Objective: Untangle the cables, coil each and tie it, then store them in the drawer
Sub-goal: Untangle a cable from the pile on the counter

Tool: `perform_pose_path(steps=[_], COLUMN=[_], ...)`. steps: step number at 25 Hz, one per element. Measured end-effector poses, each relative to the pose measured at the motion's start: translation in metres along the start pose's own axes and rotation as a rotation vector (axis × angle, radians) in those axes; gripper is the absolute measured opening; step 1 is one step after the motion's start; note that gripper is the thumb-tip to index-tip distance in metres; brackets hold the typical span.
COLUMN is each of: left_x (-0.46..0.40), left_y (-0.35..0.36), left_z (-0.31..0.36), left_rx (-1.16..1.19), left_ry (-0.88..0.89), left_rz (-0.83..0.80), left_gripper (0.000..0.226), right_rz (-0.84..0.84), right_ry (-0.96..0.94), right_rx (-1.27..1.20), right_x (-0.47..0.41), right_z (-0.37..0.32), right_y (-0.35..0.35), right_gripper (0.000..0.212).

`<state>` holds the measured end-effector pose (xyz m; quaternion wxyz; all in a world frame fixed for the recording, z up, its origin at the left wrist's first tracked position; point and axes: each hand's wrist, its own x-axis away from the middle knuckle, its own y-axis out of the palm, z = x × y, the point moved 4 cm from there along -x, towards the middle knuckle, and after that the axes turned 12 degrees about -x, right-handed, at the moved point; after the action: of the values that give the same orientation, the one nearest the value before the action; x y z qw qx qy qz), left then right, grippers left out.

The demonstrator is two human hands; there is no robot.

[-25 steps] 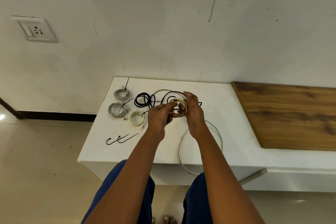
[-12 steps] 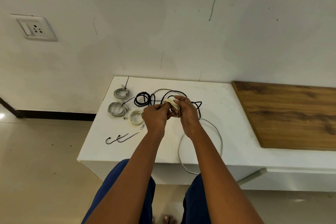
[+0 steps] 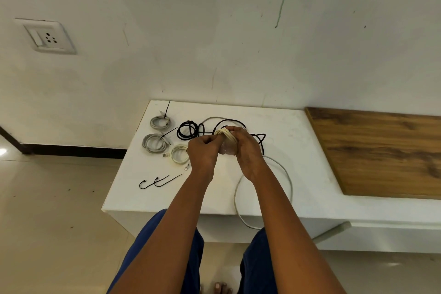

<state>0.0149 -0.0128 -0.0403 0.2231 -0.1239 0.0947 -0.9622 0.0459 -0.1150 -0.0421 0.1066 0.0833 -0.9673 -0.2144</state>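
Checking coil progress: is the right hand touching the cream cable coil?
Touching. The head view shows the right hand gripping the cream cable coil, loops wrapped over its fingers.

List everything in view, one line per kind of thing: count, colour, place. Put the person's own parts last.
grey coils: two, grey, each with a black tie, far left of the white top.
cream coil: one, cream, white top, nearer than the grey coils.
held coil: one, cream, between both hands.
black cable: one or more, black, loose loops behind the hands.
loose grey cable: one, grey, looping over the front edge.
spare ties: two, black, front left of the top.
white top: one, white, against the wall.
wooden panel: one, brown, right.
wall socket: one, white, wall at left.
left hand: grips the held coil.
right hand: grips the held coil.
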Motion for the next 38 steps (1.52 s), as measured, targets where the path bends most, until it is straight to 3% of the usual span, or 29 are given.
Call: perform_pose_path(steps=[6, 11, 19, 27, 31, 38], left_x=[0.002, 0.004, 0.004, 0.01, 0.013, 0.014], left_y=[0.004, 0.008, 0.005, -0.007, -0.009, -0.01], left_z=[0.004, 0.005, 0.005, 0.015, 0.025, 0.029], left_rx=[-0.051, -0.044, -0.012, -0.07, -0.114, -0.097], left_ry=[0.076, 0.08, 0.038, 0.103, 0.252, 0.398], left_rz=[-0.073, -0.129, -0.198, -0.065, 0.085, 0.22], left_gripper=[0.019, 0.02, 0.013, 0.016, 0.004, 0.006], right_rz=[0.03, 0.158, 0.297, 0.351, 0.286, 0.181], right_ry=[-0.038, -0.066, -0.156, -0.163, -0.178, -0.131], right_rx=[0.016, -0.03, -0.019, -0.039, 0.053, 0.054], right_x=[0.004, 0.005, 0.009, 0.01, 0.01, 0.012], right_z=[-0.008, -0.008, -0.016, -0.017, -0.014, -0.01], right_y=[-0.005, -0.009, -0.012, -0.013, -0.008, 0.002], right_gripper=[0.045, 0.012, 0.007, 0.008, 0.008, 0.019])
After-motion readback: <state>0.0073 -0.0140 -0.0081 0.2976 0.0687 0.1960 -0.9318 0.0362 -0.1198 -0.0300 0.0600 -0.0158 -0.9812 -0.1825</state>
